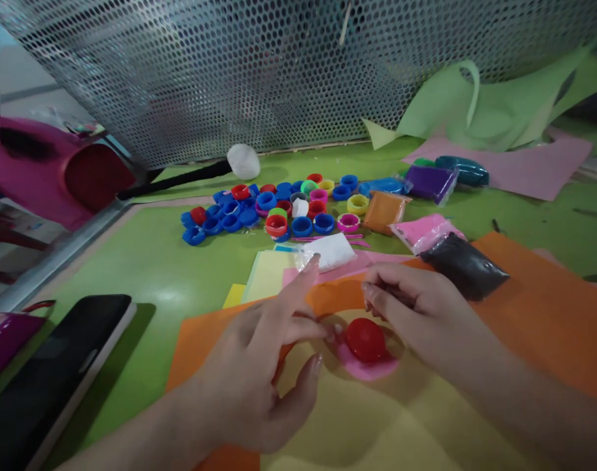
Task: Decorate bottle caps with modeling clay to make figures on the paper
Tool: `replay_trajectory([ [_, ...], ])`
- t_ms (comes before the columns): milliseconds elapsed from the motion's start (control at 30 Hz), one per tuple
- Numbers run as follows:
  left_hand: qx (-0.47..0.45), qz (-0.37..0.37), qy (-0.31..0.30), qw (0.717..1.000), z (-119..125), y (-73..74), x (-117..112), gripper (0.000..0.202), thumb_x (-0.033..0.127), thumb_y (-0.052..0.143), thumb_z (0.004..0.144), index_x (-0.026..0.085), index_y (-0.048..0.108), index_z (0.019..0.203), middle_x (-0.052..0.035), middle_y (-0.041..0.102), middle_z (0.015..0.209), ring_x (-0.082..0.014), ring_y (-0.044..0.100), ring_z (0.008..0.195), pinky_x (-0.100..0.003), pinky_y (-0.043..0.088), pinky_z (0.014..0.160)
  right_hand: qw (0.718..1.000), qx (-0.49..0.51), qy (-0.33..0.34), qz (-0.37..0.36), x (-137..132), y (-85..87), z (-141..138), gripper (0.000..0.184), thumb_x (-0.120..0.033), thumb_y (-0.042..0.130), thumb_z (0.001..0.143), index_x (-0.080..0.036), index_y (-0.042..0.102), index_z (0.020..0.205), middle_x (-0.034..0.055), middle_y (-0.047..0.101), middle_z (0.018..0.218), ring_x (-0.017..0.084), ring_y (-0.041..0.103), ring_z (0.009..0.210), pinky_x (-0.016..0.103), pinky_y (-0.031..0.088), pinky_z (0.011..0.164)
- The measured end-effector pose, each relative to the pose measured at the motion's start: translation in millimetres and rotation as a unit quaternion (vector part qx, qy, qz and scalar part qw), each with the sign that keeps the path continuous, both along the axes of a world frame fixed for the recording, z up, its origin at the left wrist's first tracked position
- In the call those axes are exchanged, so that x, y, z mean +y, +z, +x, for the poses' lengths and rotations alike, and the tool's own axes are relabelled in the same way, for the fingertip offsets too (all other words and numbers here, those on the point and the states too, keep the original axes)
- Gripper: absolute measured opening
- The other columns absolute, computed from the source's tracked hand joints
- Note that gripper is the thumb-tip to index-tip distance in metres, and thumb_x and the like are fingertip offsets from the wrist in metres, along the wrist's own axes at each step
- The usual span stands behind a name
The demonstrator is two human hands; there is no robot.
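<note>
A red bottle cap [366,340], domed and smooth, sits on a flat piece of pink clay [370,367] on the yellow paper [357,425]. My left hand [266,360] is open to its left, thumb and fingers apart. One of its fingertips is at the left edge of the pink piece; whether it presses there is hard to see. Just behind and right of the cap, my right hand [416,307] is closed, thumb and fingers pinched together. Anything between those fingertips is hidden or too small to name.
Several coloured bottle caps [266,201] lie at the back. Bags of clay, among them white [330,252], orange [384,210] and black [465,265], lie behind my hands. A phone [57,379] is at left. A perforated metal panel [239,78] rises behind.
</note>
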State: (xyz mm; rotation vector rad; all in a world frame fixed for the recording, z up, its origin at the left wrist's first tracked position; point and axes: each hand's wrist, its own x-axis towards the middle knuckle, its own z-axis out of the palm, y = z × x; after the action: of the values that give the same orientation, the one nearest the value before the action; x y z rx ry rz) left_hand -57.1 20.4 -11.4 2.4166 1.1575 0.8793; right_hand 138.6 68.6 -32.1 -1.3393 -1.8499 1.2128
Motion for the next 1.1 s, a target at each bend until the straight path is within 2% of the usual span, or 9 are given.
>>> replay_trajectory([
  [200, -0.007, 0.014, 0.021, 1.000, 0, -1.2, 1, 0.041, 0.004, 0.050, 0.072, 0.021, 0.051, 0.109, -0.0028, 0.069, 0.093, -0.0163, 0.065, 0.088, -0.029, 0.053, 0.081, 0.999, 0.046, -0.005, 0.014, -1, 3.0, -1, 0.009, -0.021, 0.046, 0.075, -0.021, 0.049, 0.066, -0.0024, 0.048, 0.061, 0.011, 0.043, 0.052, 0.021, 0.034, 0.045],
  [367, -0.003, 0.035, 0.087, 0.996, 6, -5.8, 7, 0.026, 0.016, 0.060, 0.076, 0.020, 0.057, 0.101, -0.0027, 0.068, 0.092, -0.0191, 0.061, 0.095, -0.039, 0.044, 0.094, 0.996, 0.014, 0.000, 0.086, -5, 7.7, -2, 0.009, -0.019, 0.051, 0.076, -0.021, 0.059, 0.075, -0.0019, 0.058, 0.067, 0.009, 0.044, 0.048, 0.020, 0.035, 0.043],
  [533, -0.029, 0.082, 0.105, 0.991, 13, -3.5, 11, 0.025, 0.023, 0.064, 0.076, 0.019, 0.058, 0.100, -0.0059, 0.067, 0.095, -0.0210, 0.060, 0.094, -0.038, 0.047, 0.086, 0.988, 0.031, 0.010, 0.154, -10, 16.8, -6, 0.019, -0.015, 0.052, 0.077, -0.023, 0.066, 0.088, 0.0001, 0.067, 0.086, 0.009, 0.051, 0.055, 0.019, 0.040, 0.047],
  [667, -0.046, 0.160, 0.088, 0.982, 14, 4.2, 9, 0.018, 0.020, 0.060, 0.080, 0.020, 0.059, 0.098, -0.0033, 0.069, 0.083, -0.0188, 0.060, 0.086, -0.035, 0.047, 0.079, 0.989, 0.037, 0.049, 0.136, -12, 25.9, -12, 0.017, -0.014, 0.051, 0.077, -0.021, 0.066, 0.077, -0.0016, 0.065, 0.070, 0.010, 0.051, 0.056, 0.019, 0.038, 0.048],
  [800, -0.022, 0.184, 0.074, 0.980, 13, 12.7, 6, 0.009, 0.014, 0.060, 0.080, 0.018, 0.063, 0.087, -0.0027, 0.068, 0.075, -0.0158, 0.060, 0.079, -0.029, 0.046, 0.072, 0.990, -0.002, 0.108, 0.094, -13, 35.4, -12, 0.023, -0.018, 0.048, 0.081, -0.019, 0.064, 0.066, -0.0031, 0.054, 0.055, 0.009, 0.041, 0.050, 0.020, 0.031, 0.045],
  [933, -0.031, 0.177, 0.066, 0.982, 11, 17.0, 2, 0.017, 0.013, 0.062, 0.078, 0.019, 0.064, 0.094, -0.0023, 0.070, 0.078, -0.0163, 0.060, 0.079, -0.030, 0.045, 0.074, 0.989, -0.010, 0.141, 0.055, -13, 42.2, -8, 0.026, -0.024, 0.047, 0.084, -0.018, 0.059, 0.062, -0.0031, 0.045, 0.055, 0.009, 0.037, 0.051, 0.022, 0.028, 0.045],
  [1100, -0.065, 0.179, 0.072, 0.979, 9, 18.9, -3, 0.025, 0.012, 0.064, 0.076, 0.021, 0.063, 0.099, 0.0003, 0.072, 0.074, -0.0166, 0.062, 0.076, -0.031, 0.046, 0.074, 0.987, 0.017, 0.159, 0.010, -14, 43.5, -6, 0.027, -0.030, 0.047, 0.085, -0.018, 0.056, 0.062, -0.0027, 0.042, 0.056, 0.009, 0.036, 0.053, 0.022, 0.028, 0.047],
])
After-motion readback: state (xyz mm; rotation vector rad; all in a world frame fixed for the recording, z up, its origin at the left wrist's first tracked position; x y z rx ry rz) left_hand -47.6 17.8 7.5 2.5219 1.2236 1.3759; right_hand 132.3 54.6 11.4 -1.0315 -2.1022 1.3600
